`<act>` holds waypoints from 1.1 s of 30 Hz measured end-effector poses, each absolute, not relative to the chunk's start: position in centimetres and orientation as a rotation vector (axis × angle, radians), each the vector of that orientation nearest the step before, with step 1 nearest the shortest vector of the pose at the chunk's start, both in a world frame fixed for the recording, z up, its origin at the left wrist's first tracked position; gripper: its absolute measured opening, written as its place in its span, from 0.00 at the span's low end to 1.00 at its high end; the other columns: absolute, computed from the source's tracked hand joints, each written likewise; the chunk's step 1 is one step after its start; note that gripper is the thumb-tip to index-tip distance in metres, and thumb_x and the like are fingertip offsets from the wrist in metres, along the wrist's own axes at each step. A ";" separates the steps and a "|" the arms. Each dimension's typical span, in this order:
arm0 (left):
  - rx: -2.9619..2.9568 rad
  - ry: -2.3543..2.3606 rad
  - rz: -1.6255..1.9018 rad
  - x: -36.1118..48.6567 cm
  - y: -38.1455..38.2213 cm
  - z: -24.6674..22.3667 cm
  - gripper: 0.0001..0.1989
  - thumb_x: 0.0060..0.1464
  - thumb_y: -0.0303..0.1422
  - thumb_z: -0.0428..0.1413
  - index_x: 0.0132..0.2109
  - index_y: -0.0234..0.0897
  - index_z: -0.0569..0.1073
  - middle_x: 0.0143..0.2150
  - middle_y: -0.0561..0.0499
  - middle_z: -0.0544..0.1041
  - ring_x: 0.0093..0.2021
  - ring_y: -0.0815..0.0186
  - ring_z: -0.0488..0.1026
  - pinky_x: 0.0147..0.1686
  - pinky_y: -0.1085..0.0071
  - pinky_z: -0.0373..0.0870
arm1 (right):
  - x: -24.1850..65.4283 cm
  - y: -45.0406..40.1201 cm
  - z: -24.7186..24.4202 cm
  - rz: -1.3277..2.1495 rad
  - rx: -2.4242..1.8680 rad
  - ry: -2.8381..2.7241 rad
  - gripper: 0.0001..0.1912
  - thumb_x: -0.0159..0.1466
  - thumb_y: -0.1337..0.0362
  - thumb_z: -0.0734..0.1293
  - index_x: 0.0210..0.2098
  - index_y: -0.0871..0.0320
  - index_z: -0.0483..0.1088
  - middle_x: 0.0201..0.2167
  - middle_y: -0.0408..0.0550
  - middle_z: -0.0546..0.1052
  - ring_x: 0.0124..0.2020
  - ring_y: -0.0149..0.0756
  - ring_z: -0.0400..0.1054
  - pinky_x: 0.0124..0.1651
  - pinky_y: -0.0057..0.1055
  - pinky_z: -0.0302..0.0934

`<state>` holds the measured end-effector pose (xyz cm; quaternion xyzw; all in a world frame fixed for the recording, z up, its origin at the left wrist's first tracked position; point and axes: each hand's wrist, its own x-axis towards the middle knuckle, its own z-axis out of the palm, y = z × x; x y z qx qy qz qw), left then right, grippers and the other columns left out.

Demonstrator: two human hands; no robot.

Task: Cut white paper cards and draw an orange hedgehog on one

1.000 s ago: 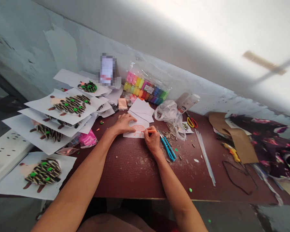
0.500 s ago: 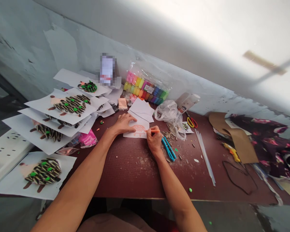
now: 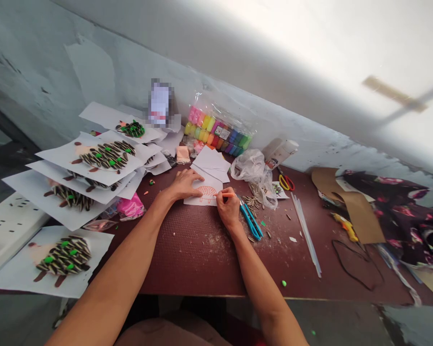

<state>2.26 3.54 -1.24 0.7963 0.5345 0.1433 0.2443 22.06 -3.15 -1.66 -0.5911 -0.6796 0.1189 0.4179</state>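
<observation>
My right hand (image 3: pixel 229 209) is shut on an orange pen (image 3: pixel 228 195), with its tip on a white sheet bearing an orange hedgehog outline (image 3: pixel 206 193). My left hand (image 3: pixel 184 185) lies flat on that sheet's left edge, pressing it to the table and holding nothing. Several more white paper sheets (image 3: pixel 212 163) overlap just beyond it. A blue-handled utility knife (image 3: pixel 250 221) lies close to the right of my right hand, beside a scatter of sunflower seed shells (image 3: pixel 253 202).
Sheets with seed-shell hedgehogs (image 3: pixel 104 156) are stacked at left on the dark red table (image 3: pixel 202 264). At the back stand a bag of coloured modelling clay (image 3: pixel 216 129) and a plastic bag (image 3: pixel 250 166). Scissors (image 3: pixel 286 182), glue sticks (image 3: pixel 306 234), cardboard (image 3: pixel 361 211) and floral cloth (image 3: pixel 389 211) lie right.
My right hand and the pen have shifted slightly left over the drawing since half a second ago. The orange outline shows more lines. My left hand and the sheet stay put.
</observation>
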 end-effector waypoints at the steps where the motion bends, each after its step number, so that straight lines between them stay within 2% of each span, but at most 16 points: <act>1: 2.174 1.459 0.388 2.3 3.5 -1.2 0.27 0.47 0.43 0.63 0.56 0.48 0.76 0.59 0.48 0.72 0.61 0.49 0.65 0.60 0.54 0.59 | 22.1 -3.1 -1.7 0.297 -1.490 -1.702 0.14 0.65 0.60 0.60 0.24 0.55 0.65 0.25 0.44 0.73 0.23 0.31 0.66 0.30 0.28 0.57; 20: 2.168 1.445 0.391 2.2 3.6 -1.3 0.27 0.46 0.45 0.63 0.55 0.50 0.76 0.58 0.48 0.72 0.61 0.47 0.64 0.60 0.53 0.59 | 22.1 -3.2 -1.6 0.341 -1.507 -1.692 0.13 0.64 0.60 0.61 0.24 0.55 0.64 0.24 0.43 0.73 0.23 0.30 0.66 0.28 0.27 0.58; 33: 2.180 1.448 0.360 2.2 3.5 -1.0 0.27 0.47 0.44 0.62 0.56 0.49 0.75 0.59 0.48 0.72 0.60 0.49 0.64 0.60 0.54 0.59 | 22.1 -3.2 -1.8 0.281 -1.529 -1.655 0.12 0.63 0.59 0.60 0.24 0.54 0.62 0.20 0.40 0.68 0.20 0.30 0.62 0.27 0.27 0.55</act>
